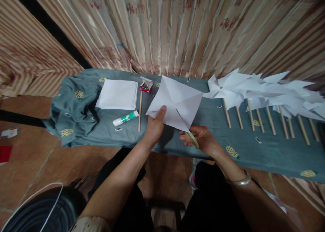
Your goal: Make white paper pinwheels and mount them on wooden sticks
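Note:
A square sheet of white paper (180,96) with diagonal creases is held up over the table. My left hand (156,123) pinches its lower left side, thumb on top and fingers underneath. In my right hand (203,139) is a pair of scissors (193,140) with pale green handles. One dark blade lies along the crease that runs from the sheet's near corner toward the middle; the rest of the scissors is hidden by paper and fingers.
Left of the sheet lie a stack of white paper (118,94), a glue stick (126,118), a wooden stick (140,112) and an open red box of metal pins (146,85). Several paper pinwheels (235,90) on sticks fill the right side of the cloth-covered table (203,117).

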`<state>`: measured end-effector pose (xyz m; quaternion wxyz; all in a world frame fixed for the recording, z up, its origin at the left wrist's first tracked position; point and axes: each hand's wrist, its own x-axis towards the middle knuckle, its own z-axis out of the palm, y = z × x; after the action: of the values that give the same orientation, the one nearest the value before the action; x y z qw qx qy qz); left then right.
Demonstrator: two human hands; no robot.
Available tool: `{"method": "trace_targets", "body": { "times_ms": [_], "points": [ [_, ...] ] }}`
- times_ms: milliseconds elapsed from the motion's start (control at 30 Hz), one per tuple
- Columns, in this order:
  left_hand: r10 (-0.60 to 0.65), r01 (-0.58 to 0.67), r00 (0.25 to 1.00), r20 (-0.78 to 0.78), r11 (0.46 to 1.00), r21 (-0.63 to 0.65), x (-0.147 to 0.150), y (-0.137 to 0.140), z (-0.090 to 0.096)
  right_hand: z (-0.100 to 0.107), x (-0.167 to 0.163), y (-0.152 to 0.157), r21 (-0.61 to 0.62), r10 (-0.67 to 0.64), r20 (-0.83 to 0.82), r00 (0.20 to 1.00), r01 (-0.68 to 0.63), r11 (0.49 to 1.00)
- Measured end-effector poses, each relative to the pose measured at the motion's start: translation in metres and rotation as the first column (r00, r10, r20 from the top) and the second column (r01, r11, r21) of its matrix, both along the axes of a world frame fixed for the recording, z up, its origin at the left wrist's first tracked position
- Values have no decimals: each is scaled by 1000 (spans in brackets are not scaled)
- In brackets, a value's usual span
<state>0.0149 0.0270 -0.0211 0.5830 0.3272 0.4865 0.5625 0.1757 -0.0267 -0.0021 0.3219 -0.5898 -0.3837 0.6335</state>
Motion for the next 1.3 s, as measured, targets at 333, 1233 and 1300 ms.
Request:
{"method": "trace_targets", "body": {
  "times_ms": [333, 1233, 1300],
  "points": [
    [12, -11, 1000, -15, 999, 35, -2, -1, -2, 3, -2, 1, 9, 8, 12, 1000, -8, 1000],
    [-52, 53, 995, 85, 998, -14, -24, 5, 13, 5, 84, -7, 313, -75, 128, 989, 31, 949],
    [-135, 136, 991, 21, 989, -64, -22, -1, 10, 2, 83, -4, 390, -194, 98, 976, 141, 910]
  ]
}}
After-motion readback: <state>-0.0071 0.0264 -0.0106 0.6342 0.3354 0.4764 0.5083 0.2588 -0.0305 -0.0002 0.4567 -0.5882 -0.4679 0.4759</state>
